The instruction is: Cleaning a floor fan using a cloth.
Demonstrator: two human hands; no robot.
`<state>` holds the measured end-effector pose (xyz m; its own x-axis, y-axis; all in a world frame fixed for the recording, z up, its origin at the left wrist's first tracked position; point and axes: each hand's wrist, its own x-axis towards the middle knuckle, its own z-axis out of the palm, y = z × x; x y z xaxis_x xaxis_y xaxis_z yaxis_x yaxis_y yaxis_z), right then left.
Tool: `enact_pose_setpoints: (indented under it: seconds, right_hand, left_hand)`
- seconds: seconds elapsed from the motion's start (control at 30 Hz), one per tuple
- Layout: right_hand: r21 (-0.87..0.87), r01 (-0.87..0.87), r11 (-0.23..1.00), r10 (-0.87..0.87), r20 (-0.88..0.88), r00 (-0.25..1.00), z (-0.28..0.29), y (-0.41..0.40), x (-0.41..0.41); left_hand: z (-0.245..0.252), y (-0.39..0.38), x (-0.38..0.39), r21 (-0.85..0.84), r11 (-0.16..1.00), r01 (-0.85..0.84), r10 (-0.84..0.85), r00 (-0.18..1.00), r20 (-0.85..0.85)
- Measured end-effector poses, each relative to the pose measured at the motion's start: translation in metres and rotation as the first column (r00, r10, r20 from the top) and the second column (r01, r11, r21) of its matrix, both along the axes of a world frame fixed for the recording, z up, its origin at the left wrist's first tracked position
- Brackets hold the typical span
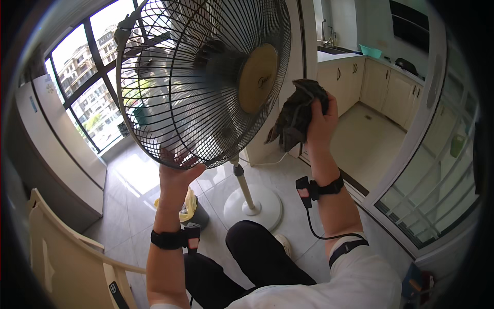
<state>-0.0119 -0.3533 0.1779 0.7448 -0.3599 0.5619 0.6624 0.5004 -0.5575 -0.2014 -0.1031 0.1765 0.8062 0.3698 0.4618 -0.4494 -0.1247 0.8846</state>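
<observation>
A pedestal fan's wire guard [181,96] fills the upper middle of the view, with a tan disc [259,79] bearing writing at its centre. My left hand [178,174] supports the guard's lower rim; its thumb is outside and the other fingers show partly through the wires. In my right hand [324,123] is a bunched dark cloth [299,114], held to the right of the guard and apart from the tan disc. Below the guard, the fan's pole [243,187] runs down to a round white base [252,212] on the floor.
A bin [198,216] with a yellow liner stands left of the base. At lower left is a cream chair [69,247], with a refrigerator [61,135] beyond it. Glazed sliding door [436,166] and kitchen cabinets [347,81] lie to the right. A white cord [270,163] trails behind the pole.
</observation>
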Motion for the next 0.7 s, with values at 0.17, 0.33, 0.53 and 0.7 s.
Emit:
enact_pose_setpoints:
  seconds: [0.17, 0.33, 0.53, 0.7]
  right_hand:
    - [-0.418, -0.056, 0.907, -0.036, -0.209, 0.977, -0.063, -0.009, 0.031]
    - [-0.592, 0.062, 0.803, -0.124, -0.063, 0.99, -0.081, 0.025, 0.035]
    - [-0.473, 0.177, 0.863, -0.139, 0.114, 0.984, -0.025, 0.051, 0.006]
    - [-0.367, 0.202, 0.908, -0.107, 0.264, 0.959, 0.026, 0.041, -0.012]
  left_hand:
    - [-0.004, 0.012, 0.0, -0.057, 0.998, 0.021, -0.013, 0.992, 0.123]
    - [0.004, 0.001, 0.0, -0.051, 0.998, 0.045, -0.041, 0.996, 0.085]
    - [0.004, -0.003, -0.003, -0.031, 0.999, 0.006, -0.005, 0.999, 0.053]
    - [-0.003, 0.005, -0.003, -0.067, 0.996, -0.055, 0.059, 0.996, 0.068]
